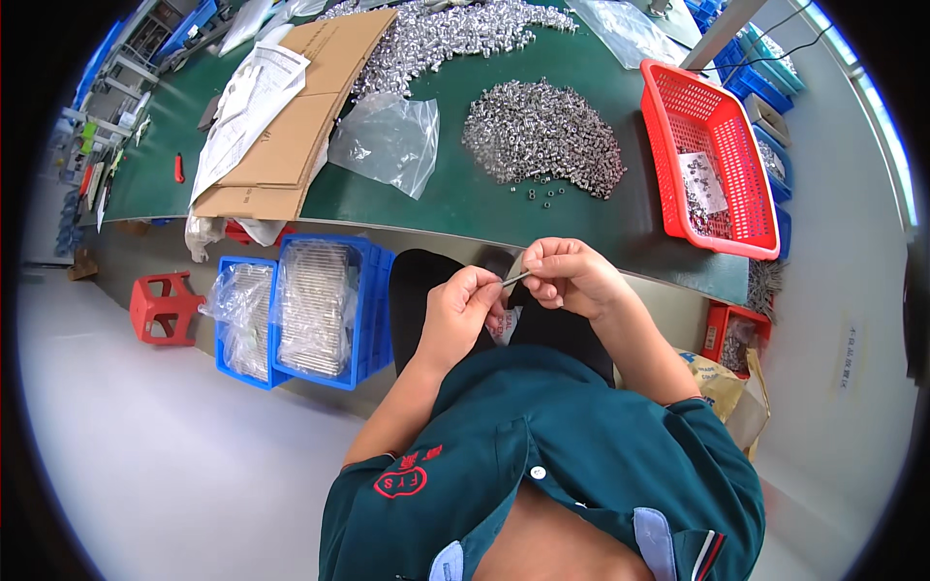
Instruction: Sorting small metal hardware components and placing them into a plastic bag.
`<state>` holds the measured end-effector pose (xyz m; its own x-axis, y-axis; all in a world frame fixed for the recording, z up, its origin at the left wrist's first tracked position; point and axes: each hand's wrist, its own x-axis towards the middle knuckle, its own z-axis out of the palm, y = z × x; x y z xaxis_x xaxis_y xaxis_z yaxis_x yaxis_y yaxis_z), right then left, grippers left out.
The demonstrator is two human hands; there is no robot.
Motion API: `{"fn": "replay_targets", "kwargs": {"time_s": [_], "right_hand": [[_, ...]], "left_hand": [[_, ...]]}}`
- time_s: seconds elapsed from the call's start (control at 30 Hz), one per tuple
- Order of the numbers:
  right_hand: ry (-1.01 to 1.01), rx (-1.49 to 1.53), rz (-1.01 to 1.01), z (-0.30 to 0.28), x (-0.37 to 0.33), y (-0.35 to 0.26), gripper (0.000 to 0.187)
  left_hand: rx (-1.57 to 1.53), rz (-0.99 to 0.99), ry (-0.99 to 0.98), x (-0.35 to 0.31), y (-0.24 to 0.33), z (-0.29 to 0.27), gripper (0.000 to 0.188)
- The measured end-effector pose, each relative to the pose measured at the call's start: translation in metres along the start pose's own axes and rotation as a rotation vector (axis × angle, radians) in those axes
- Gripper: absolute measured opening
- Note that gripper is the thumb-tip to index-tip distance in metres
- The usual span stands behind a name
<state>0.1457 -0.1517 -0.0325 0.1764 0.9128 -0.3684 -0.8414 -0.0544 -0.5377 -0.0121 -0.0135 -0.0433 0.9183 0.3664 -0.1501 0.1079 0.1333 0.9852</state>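
Two bare hands meet in front of the wearer's torso, just off the near edge of a dark green tabletop (446, 201). Between them lies a slender grey metallic-looking rod (516, 278), slanting upward to the right. The left hand (457, 308) pinches its lower end, thumb and forefinger closed together; the right hand (570, 275) grips the upper end between thumb and fingertips, its other fingers curled. The rod is small and partly covered by the fingertips, so its full form cannot be made out.

On the tabletop beyond the hands lies a mound of small silver-grey metal cylinders (542, 136), with a few strays at its near edge. To its left are a crumpled clear plastic bag (387, 145) and flat brown cardboard (283, 145), partly overlain by white printed sheets (250, 116). A brighter heap of silvery metal pieces (455, 37) spreads behind. At right stands a red perforated plastic basket (744, 235), containing small parts and a white slip of paper (702, 182).
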Motion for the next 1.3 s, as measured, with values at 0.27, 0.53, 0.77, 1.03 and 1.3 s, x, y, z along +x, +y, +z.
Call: {"fn": "replay_targets", "kwargs": {"time_s": [0.27, 0.53, 0.77, 1.03, 1.3], "right_hand": [[0.109, -0.223, -0.199, 0.018, -0.004, 0.009, 0.012], [0.384, -0.973, -0.416, 0.038, -0.007, 0.004, 0.013], [0.286, -1.145, -0.585, 0.043, -0.005, 0.006, 0.006], [0.235, -1.227, -0.555, 0.052, -0.008, -0.008, 0.008], [0.329, -1.307, -0.624, 0.060, -0.007, -0.002, 0.008]], "left_hand": [[-0.240, -0.037, -0.029, 0.000, -0.004, -0.002, 0.011], [-0.265, -0.044, -0.001, 0.002, 0.000, -0.001, 0.011], [-0.327, -0.100, -0.053, 0.001, -0.004, -0.006, 0.012], [-0.333, -0.114, -0.085, -0.002, 0.003, -0.013, 0.011], [-0.055, 0.078, 0.078, -0.007, 0.012, -0.006, 0.008]]}}
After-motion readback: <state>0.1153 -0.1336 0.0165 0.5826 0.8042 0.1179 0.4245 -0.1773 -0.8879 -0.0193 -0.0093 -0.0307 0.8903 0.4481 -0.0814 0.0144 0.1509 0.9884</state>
